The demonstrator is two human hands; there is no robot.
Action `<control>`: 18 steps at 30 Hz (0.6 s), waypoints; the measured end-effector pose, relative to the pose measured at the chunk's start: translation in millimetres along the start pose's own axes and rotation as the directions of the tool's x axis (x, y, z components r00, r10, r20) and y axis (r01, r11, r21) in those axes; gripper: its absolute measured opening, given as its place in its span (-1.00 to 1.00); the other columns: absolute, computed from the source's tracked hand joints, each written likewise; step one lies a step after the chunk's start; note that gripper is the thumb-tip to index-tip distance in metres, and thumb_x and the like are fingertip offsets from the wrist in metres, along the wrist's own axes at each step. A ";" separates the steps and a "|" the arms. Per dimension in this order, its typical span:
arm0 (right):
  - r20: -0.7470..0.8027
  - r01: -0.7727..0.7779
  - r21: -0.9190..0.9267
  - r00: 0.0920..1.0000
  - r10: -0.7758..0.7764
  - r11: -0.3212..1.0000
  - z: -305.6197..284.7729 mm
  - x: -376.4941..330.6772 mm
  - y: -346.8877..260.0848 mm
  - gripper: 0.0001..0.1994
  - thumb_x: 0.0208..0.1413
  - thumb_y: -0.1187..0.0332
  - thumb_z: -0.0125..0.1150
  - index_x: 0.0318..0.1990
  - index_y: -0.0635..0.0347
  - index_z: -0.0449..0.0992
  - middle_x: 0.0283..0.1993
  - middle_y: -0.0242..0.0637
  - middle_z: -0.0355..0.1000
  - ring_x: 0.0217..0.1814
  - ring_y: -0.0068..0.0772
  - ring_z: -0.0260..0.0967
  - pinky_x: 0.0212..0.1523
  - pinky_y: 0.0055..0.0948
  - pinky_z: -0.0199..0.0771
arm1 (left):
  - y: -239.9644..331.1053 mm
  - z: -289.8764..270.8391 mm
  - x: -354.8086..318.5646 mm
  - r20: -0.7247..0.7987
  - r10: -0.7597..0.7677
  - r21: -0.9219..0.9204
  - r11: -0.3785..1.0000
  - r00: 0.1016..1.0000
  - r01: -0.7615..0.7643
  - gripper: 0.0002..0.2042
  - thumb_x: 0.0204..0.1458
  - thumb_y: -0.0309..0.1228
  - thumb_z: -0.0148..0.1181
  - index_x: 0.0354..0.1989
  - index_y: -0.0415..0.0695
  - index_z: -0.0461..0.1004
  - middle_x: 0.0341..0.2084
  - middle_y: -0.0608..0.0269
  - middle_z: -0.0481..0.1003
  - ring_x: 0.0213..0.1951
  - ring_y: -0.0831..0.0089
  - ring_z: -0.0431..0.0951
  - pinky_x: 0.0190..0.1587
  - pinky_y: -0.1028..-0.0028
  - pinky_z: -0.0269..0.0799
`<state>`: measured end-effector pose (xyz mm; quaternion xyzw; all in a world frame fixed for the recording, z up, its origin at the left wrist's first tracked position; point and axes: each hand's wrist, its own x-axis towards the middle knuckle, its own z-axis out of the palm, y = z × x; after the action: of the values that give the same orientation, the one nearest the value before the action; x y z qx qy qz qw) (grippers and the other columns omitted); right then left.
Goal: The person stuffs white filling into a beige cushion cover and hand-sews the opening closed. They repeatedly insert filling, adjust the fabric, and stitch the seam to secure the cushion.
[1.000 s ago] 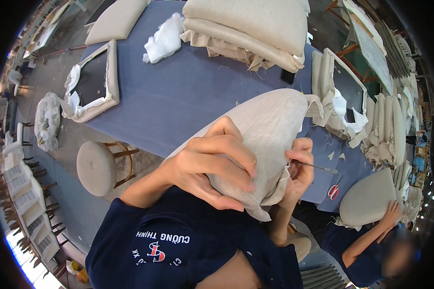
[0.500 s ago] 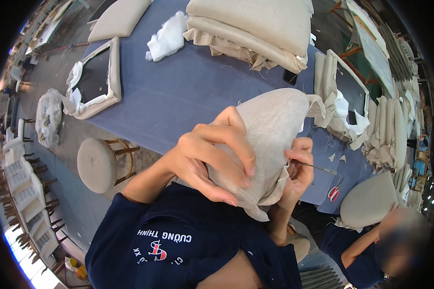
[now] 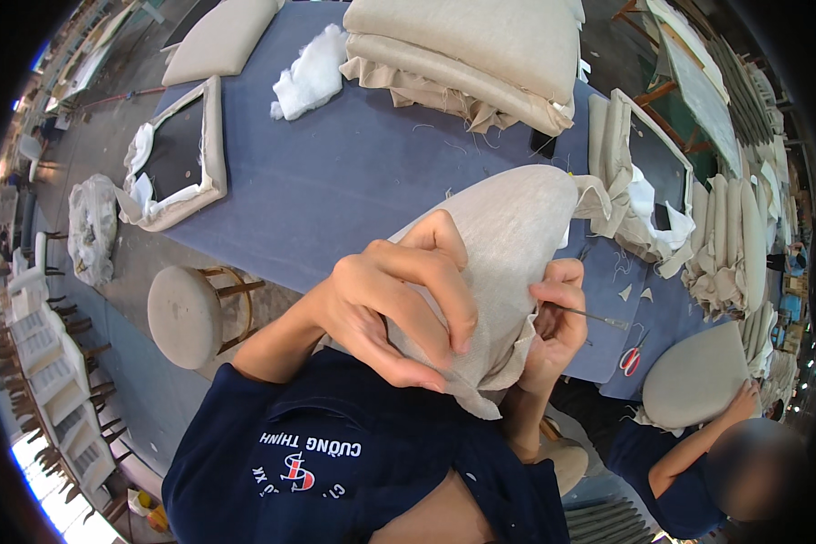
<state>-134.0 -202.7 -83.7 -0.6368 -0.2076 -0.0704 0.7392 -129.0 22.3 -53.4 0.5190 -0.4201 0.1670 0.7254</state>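
A rounded beige fabric-covered cushion (image 3: 508, 227) is tilted up in front of my chest, over the table's near edge. My left hand (image 3: 399, 304) lies across its near left part, fingers bent and pressing the cloth, thumb along the lower edge. At the right edge, my right hand (image 3: 560, 317) is closed around a thin metal rod (image 3: 598, 317) whose flattened end points right. Its fingers are beside a loose fabric flap (image 3: 514, 358) that hangs from the cushion's edge. The cushion hides the inner fingertips of the right hand.
The blue-topped table (image 3: 281, 199) bears stacked cushions (image 3: 462, 54), white wadding (image 3: 310, 74), padded frames (image 3: 210, 150) and red-handled scissors (image 3: 632, 361). A round stool (image 3: 183, 317) stands left. At the lower right a co-worker holds another cushion (image 3: 698, 374).
The cushion and both my hands stay nearly in place. My left fingers have shifted slightly on the cloth. The co-worker's hand has moved slightly along their cushion's edge.
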 end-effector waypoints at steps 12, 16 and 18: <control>-0.015 -0.034 0.151 0.999 0.036 0.988 14.9 13.6 -7.7 -0.47 0.36 0.12 0.17 0.25 0.43 0.41 0.00 -0.25 0.17 -0.25 -0.54 0.17 -0.26 -0.56 0.24 | 15.7 -18.3 -10.5 -0.135 0.100 0.385 0.922 0.986 -0.041 -0.70 -0.23 -0.15 0.64 -0.39 0.00 0.69 -0.20 0.15 0.52 -0.19 0.29 0.40 -0.18 0.34 0.27; 0.082 0.020 -0.134 0.997 -0.009 0.991 2.0 6.4 -26.5 -0.65 0.35 0.43 0.13 0.19 0.48 0.48 -0.28 -0.23 0.39 -0.42 -0.52 0.30 -0.41 -0.51 0.32 | 20.5 -40.9 -19.3 -0.202 0.088 0.418 0.908 0.976 0.005 -0.66 -0.18 -0.15 0.61 -0.34 -0.07 0.65 -0.16 0.05 0.42 -0.14 0.24 0.38 -0.12 0.27 0.33; 0.101 0.076 -0.333 0.994 -0.045 0.940 10.7 2.8 -35.7 -0.77 0.20 0.61 0.21 0.00 0.43 0.59 -0.47 -0.24 0.48 -0.52 -0.43 0.42 -0.49 -0.45 0.38 | 21.3 -53.7 -23.2 -0.211 0.087 0.411 0.912 0.974 0.007 -0.64 -0.14 -0.18 0.58 -0.27 -0.11 0.61 -0.12 0.01 0.38 -0.13 0.23 0.37 -0.08 0.22 0.33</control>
<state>-147.0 -198.2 -48.9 -0.7495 -0.2456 -0.0981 0.6068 -133.8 83.5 -64.3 0.6283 -0.3018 0.3235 0.6399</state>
